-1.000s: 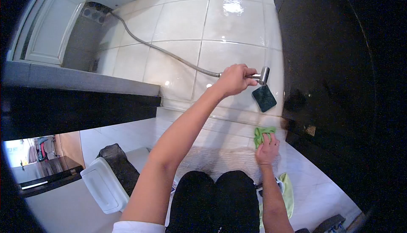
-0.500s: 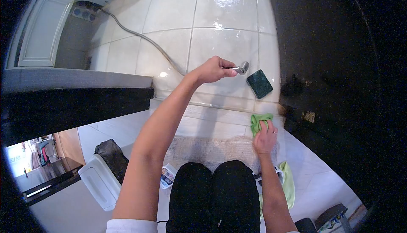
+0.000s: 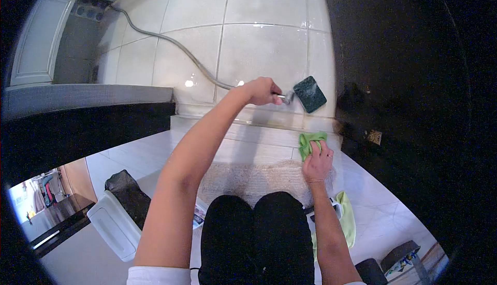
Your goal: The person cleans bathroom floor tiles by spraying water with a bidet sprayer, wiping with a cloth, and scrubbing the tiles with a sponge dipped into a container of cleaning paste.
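Note:
My left hand [image 3: 261, 91] is closed around a hand sprayer [image 3: 288, 97], its metal head pointing right. A grey hose [image 3: 181, 49] runs from near my left wrist back across the wet tiles. Just right of the sprayer head lies a dark green scouring pad [image 3: 310, 95] on the tiled floor, with a whitish patch on top. My right hand [image 3: 318, 164] has its fingers bent over a bright green cloth [image 3: 309, 144], pressed on the pale floor just outside the tiled ledge.
A beige mat [image 3: 248, 179] lies before my knees. A dark door [image 3: 404, 77] stands at the right. Behind my right forearm hangs a lighter green cloth [image 3: 346, 220]. A white bin [image 3: 114, 225] with a black bag [image 3: 127, 191] sits at the left.
The view has shifted slightly. My left hand has lowered the sprayer toward me, and its head is now beside the pad. A whitish patch shows on the pad. My right hand stays on the cloth.

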`<state>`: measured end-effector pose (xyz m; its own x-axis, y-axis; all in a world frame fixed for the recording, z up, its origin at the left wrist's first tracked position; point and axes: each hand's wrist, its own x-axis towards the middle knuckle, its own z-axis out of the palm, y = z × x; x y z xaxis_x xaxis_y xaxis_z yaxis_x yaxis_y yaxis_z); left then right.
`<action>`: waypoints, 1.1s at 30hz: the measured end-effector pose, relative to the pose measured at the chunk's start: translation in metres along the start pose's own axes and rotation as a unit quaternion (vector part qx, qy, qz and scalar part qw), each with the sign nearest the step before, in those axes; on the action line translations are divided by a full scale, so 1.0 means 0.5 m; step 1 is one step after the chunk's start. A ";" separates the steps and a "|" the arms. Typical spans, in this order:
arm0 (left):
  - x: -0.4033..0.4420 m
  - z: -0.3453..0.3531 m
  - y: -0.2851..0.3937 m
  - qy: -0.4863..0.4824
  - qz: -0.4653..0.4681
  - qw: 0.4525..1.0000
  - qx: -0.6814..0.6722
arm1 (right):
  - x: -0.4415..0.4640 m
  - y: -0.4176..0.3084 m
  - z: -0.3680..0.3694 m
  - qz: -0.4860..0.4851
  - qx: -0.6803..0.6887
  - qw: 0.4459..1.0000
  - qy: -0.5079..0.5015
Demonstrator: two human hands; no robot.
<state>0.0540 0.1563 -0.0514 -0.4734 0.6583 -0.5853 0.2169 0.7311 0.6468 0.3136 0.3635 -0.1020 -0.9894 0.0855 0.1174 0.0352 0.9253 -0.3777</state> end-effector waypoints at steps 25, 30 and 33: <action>0.001 0.064 0.003 -0.083 -0.029 0.995 0.039 | 0.004 -0.003 0.000 0.004 -0.018 1.000 0.004; 0.021 0.081 0.009 -0.041 0.001 0.997 0.071 | 0.003 -0.002 0.004 0.009 -0.019 1.000 0.000; 0.030 0.078 0.016 -0.025 0.007 0.998 0.066 | 0.002 -0.003 0.003 0.009 -0.016 1.000 0.002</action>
<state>0.0821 0.1790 -0.0741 -0.4278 0.6742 -0.6020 0.3346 0.7368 0.5875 0.3121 0.3617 -0.1029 -0.9881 0.1028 0.1148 0.0565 0.9348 -0.3507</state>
